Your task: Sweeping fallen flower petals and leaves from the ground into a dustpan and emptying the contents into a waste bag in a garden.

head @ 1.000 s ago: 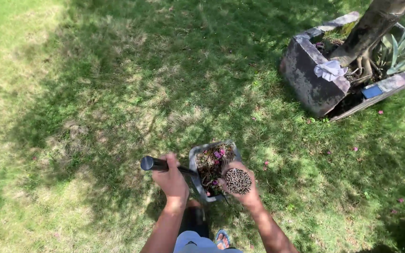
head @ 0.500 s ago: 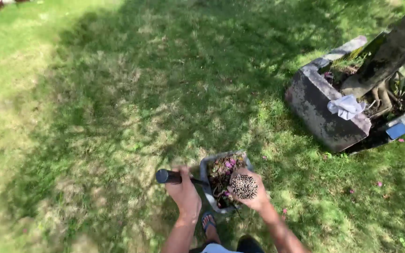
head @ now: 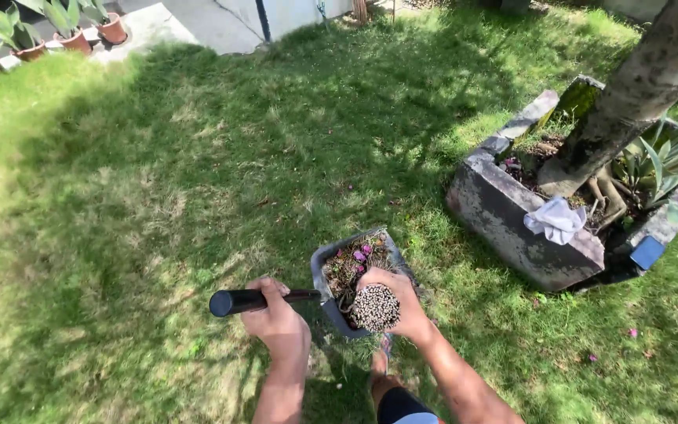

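My left hand (head: 276,318) grips the black handle (head: 238,301) of a grey dustpan (head: 325,263) held above the grass. The pan holds dry leaves and pink petals (head: 355,259). My right hand (head: 398,302) is closed around a bundle of thin broom sticks (head: 375,307), whose cut ends face the camera just over the pan's near edge. My foot in a sandal (head: 382,357) shows below the pan.
A weathered concrete planter (head: 504,224) surrounds a tree trunk (head: 637,86) at the right, with a white cloth (head: 556,220) on its rim and a blue object (head: 647,253) beside it. Potted plants (head: 64,27) and pavement lie at the far top left. Grass (head: 158,180) spreads all around.
The view has tilted up and shifted, so pavement and potted plants now show at the top. Both hands keep their grip on the dustpan handle and the broom bundle.
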